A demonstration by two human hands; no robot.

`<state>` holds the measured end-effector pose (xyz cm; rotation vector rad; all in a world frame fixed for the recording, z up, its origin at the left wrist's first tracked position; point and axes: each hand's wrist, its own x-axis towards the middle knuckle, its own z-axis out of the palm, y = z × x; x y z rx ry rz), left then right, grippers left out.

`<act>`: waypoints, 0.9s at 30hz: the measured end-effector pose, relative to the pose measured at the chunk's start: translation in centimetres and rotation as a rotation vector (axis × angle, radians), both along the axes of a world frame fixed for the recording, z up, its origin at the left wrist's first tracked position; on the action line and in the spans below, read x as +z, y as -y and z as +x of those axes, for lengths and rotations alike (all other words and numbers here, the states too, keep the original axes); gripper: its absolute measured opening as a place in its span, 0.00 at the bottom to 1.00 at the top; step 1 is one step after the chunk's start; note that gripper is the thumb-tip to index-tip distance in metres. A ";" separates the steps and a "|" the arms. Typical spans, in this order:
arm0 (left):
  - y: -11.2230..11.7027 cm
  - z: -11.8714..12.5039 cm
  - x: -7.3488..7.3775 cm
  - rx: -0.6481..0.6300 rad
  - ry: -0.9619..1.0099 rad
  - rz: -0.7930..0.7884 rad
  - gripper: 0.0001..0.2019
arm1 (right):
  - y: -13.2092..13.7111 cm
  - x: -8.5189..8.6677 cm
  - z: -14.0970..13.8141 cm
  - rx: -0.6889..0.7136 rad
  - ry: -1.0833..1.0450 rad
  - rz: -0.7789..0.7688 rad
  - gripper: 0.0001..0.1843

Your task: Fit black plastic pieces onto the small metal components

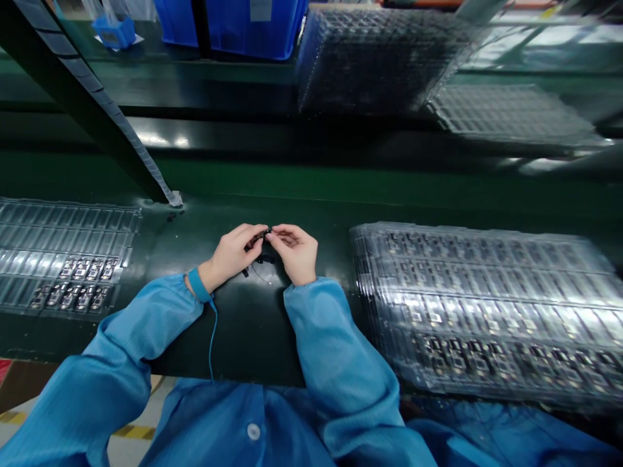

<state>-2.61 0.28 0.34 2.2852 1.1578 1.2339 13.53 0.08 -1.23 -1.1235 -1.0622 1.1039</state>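
Both hands meet over the middle of the dark green bench (233,350). My left hand (237,251) is closed around a small dark electronic part (263,234), with thumb and fingers pinching it. From the other side, the thumb and index finger of my right hand (298,251) pinch the same part at its far end. Much of the part lies hidden behind the fingers. Just below the hands, small black pieces and a thin wire (260,274) show against the bench; whether they join the held part I cannot tell. A blue wrist strap (198,285) with a cord circles my left wrist.
A clear tray (29,227) with several small circuit boards lies at left. A stack of clear trays (467,292) holding boards stands at right. A slanted dark post (121,143) meets the bench at left. Blue bins (243,29) and stacked trays (370,65) stand at the back.
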 end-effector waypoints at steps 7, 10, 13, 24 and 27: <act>-0.1 -0.2 0.1 -0.050 0.034 -0.083 0.13 | -0.1 0.3 0.2 0.011 -0.030 -0.011 0.18; -0.4 -0.3 -0.1 -0.089 0.105 -0.201 0.14 | 0.0 0.4 0.2 0.023 -0.033 -0.007 0.17; -0.6 -0.4 -0.5 -0.128 0.216 -0.319 0.18 | 0.1 0.5 0.3 0.034 -0.010 0.008 0.14; -0.7 -0.4 -0.7 -0.142 0.321 -0.427 0.12 | 0.3 0.7 0.2 0.082 -0.002 0.038 0.14; -0.7 -0.4 -0.7 -0.157 0.323 -0.429 0.12 | 0.2 0.5 0.2 0.074 0.020 0.059 0.13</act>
